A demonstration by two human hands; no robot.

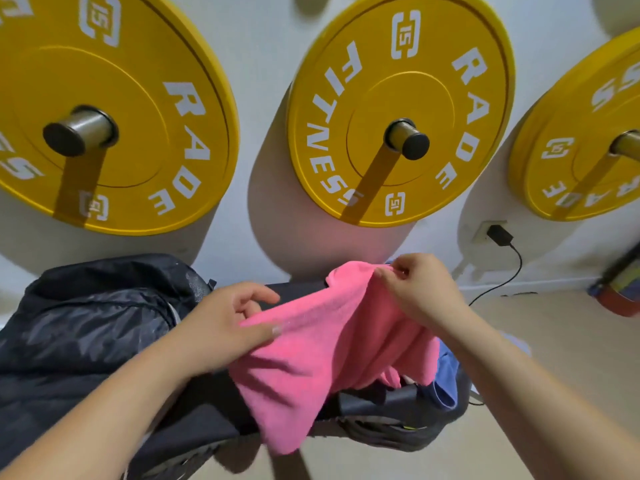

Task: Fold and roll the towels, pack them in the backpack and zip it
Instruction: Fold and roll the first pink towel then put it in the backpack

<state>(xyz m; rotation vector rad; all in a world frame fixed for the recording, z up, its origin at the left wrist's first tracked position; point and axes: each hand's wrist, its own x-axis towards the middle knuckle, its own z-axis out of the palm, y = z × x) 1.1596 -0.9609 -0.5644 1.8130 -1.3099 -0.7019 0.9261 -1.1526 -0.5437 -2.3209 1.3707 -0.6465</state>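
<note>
A pink towel [311, 358] hangs spread between my two hands over a black bench [381, 400]. My left hand [221, 327] pinches its left edge between thumb and fingers. My right hand [415, 289] pinches the top right corner, raised a little higher. The towel's lower part droops past the bench's front edge. A black backpack [86, 323] lies on the left of the bench, just behind my left forearm. A blue towel [446, 379] peeks out under the pink one at the right.
Three yellow weight plates [398, 109] hang on pegs on the white wall straight ahead. A black plug and cable [498, 237] run down the wall at right. A colourful object [620, 289] sits on the beige floor at far right.
</note>
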